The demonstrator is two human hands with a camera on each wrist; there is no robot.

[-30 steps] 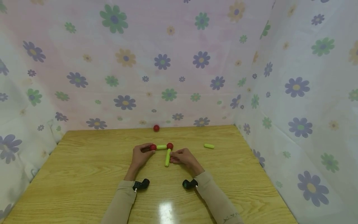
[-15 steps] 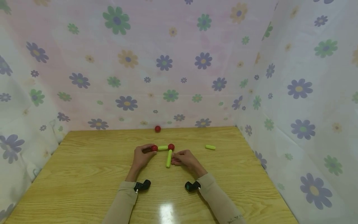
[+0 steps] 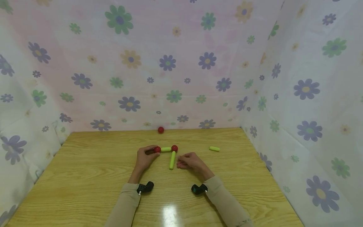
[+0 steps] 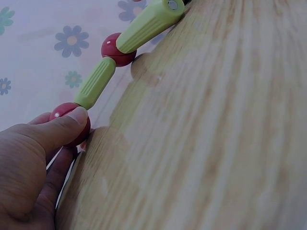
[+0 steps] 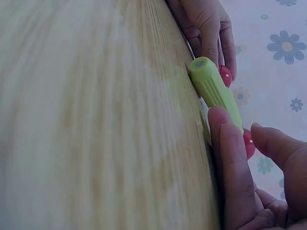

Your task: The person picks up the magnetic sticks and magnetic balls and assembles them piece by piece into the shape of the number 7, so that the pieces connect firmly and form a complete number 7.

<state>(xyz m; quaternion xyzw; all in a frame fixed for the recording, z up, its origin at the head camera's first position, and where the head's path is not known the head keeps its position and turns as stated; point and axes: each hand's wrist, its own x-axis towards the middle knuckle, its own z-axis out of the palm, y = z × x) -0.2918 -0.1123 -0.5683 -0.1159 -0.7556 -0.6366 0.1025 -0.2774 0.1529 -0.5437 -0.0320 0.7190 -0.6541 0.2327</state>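
Between thumb and fingers, my left hand [image 3: 144,158] pinches a red ball [image 4: 70,123] at the left end of a joined chain. A short light-green ribbed rod [image 4: 95,84] links that ball to a second red ball [image 3: 174,148]. From this second ball a longer green rod [image 3: 172,160] extends toward me along the table, a round silvery spot [image 4: 172,5] on its free end. Just right of the longer rod is my right hand [image 3: 193,162], thumb and fingers apart and holding nothing. In the right wrist view its fingertips partly hide the rod and the second ball.
A loose red ball [image 3: 160,130] sits at the table's back edge by the flowered cloth wall [image 3: 147,90]. Off to the right lies a loose green rod [image 3: 214,148]. Everything stands on a wood-grain table [image 3: 93,176].
My right thumb and fingers have let go of the longer green rod and drawn slightly right. The left hand keeps its hold on the ball. The head view has shifted slightly.
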